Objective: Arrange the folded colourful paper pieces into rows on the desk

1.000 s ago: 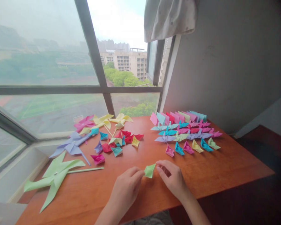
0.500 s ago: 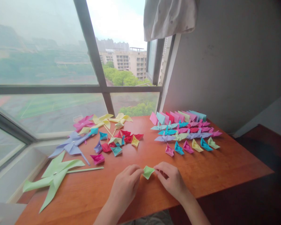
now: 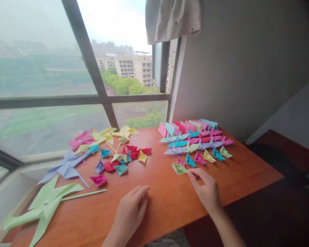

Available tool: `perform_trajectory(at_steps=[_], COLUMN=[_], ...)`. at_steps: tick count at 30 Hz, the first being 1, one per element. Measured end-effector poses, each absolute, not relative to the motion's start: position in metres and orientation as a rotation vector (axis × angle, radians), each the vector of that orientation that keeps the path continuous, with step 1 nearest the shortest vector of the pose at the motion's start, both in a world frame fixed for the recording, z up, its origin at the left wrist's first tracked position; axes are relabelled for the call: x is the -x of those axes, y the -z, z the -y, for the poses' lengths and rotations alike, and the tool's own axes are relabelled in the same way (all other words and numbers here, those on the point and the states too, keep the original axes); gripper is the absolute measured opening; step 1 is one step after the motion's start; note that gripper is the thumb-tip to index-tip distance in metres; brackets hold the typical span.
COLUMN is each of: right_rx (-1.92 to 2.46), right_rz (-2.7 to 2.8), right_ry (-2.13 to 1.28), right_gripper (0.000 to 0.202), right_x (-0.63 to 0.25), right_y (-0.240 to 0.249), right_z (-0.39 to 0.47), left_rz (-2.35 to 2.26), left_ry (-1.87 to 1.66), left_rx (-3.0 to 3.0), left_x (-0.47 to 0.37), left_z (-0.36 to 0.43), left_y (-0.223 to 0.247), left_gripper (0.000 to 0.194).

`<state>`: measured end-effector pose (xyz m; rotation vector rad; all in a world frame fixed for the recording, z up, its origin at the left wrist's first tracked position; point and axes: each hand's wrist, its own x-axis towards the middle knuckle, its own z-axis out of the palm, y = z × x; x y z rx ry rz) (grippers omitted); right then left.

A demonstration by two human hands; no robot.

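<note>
- A large window (image 3: 41,68) fills the view beyond both hands, looking out on hazy buildings and trees; a pale cloth (image 3: 173,19) hangs at its top corner, above the right hand.
- The wooden desk (image 3: 247,171) carries everything, with the person's left hand (image 3: 130,212) and right hand (image 3: 207,190) resting near its close edge.
- A big light-green paper pinwheel (image 3: 45,206) on a straw lies well to the left of the left hand; a lilac pinwheel (image 3: 64,167) sits beyond it, with pink and yellow ones nearer the glass.
- Rows of folded paper pieces (image 3: 195,137) in pink, blue, red, lilac and green are ranked beyond the right hand, towards the wall.
- A loose heap of folded pieces (image 3: 123,157) in red, teal, yellow and purple lies beyond the left hand.
- The left hand lies palm down on the desk, fingers loosely curled and holding nothing.
- The right hand reaches forward with fingers slightly spread and empty, its fingertips (image 3: 193,175) just beside the green piece; whether they touch cannot be told.
- The small green folded piece (image 3: 179,168) sits on the desk just ahead and left of the right hand, at the near end of the front row.
</note>
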<state>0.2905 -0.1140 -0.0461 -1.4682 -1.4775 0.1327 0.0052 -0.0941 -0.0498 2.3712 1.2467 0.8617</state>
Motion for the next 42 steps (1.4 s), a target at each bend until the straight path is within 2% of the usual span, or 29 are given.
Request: perform_trajectory(at_steps=[7,13,22,42], right_rx=[1.858,2.053,2.140,2.198], right_rz=[1.070,1.137,1.093,1.087], right_ry=[0.276,0.417,0.390,0.361], right_gripper=[0.044,0.045,0.036,0.030], right_x=[-0.455,-0.540,-0.549,-0.547], right_y=[0.038,0.061,0.088,0.091], right_z=[0.122,0.112,0.090,0.087], left_rz=[-1.222,-1.205,-1.204,-1.200], left_ry=[-0.815,-0.832,-0.824,-0.810], left_rx=[-2.440,-2.445,-2.479,-2.471], left_x=[-0.004,-0.004,-0.003,-0.003], left_z=[0.093,0.092,0.091,0.091], left_y=[0.052,0.052,0.054,0.054], left_gripper=[0.025,0.024,0.024,0.024])
